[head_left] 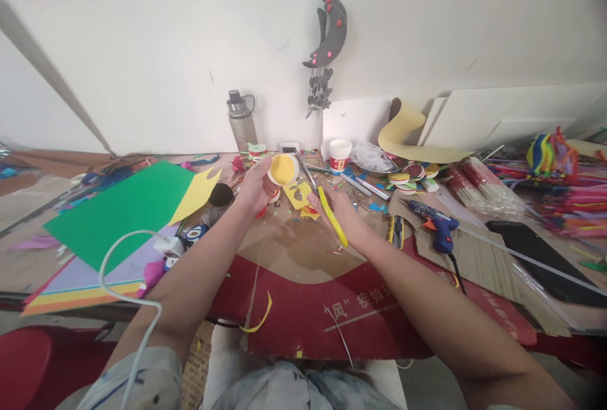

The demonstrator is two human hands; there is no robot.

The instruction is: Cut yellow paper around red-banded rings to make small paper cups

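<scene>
My left hand [256, 183] grips a small round white-rimmed piece [283, 171] with a yellow face, like a cut-down paper cup. In my right hand [342, 212] are scissors [329, 214] with yellow handles, their grey blades pointing up and left beside the round piece's right edge. Whether the blades touch it, I cannot tell. Just below lies a scrap of yellow paper [298, 195] with a round hole cut in it. Some red and yellow bits sit partly hidden behind my hands.
Stacked paper cups [340, 155], markers [372, 187] and several small finished rounds [406, 182] lie behind. A glue gun [439, 223] and a black phone-like slab [545, 261] are at right. Coloured paper sheets [128, 207] and a white cable [142, 334] occupy the left; a bottle [241, 122] stands against the wall.
</scene>
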